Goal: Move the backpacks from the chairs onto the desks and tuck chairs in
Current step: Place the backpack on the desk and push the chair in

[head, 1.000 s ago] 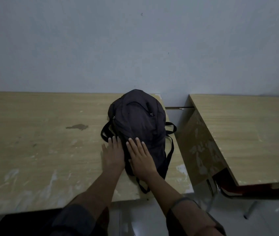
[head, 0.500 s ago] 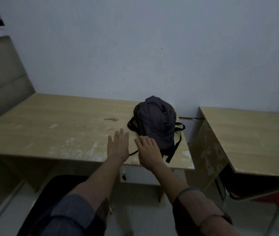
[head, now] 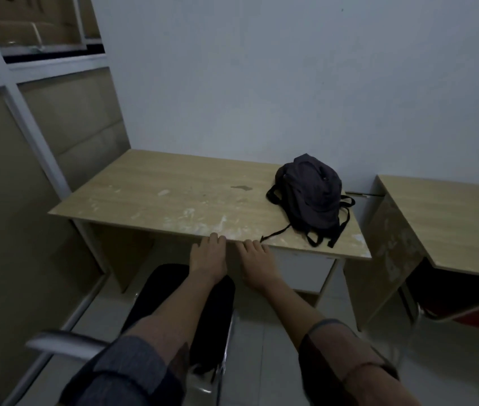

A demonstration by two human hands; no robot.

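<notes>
So closest to the camera you've got both forearms reaching out over the black chair, which sits pulled out from the desk with its metal armrest showing at lower left; nothing on the seat as far as I can see. The left hand and right hand are side by side with fingers fairly straight and loose, tips right at the desk's front edge; neither one has hold of anything, though I can't tell if they actually touch the wood.

Further back, the dark backpack is lying on the right end of that desk near the wall, straps trailing toward the front edge; zipped or not, too dim to say, so no idea what's in it.

My read: bag part is done for this desk, and the chair is what's up now; next move probably means dropping the hands to the seat or frame and sliding it straight under the opening on the left, clear of the white drawer unit.

Off to the right there's a second desk with a red chair partly under it; no bag visible there.
</notes>
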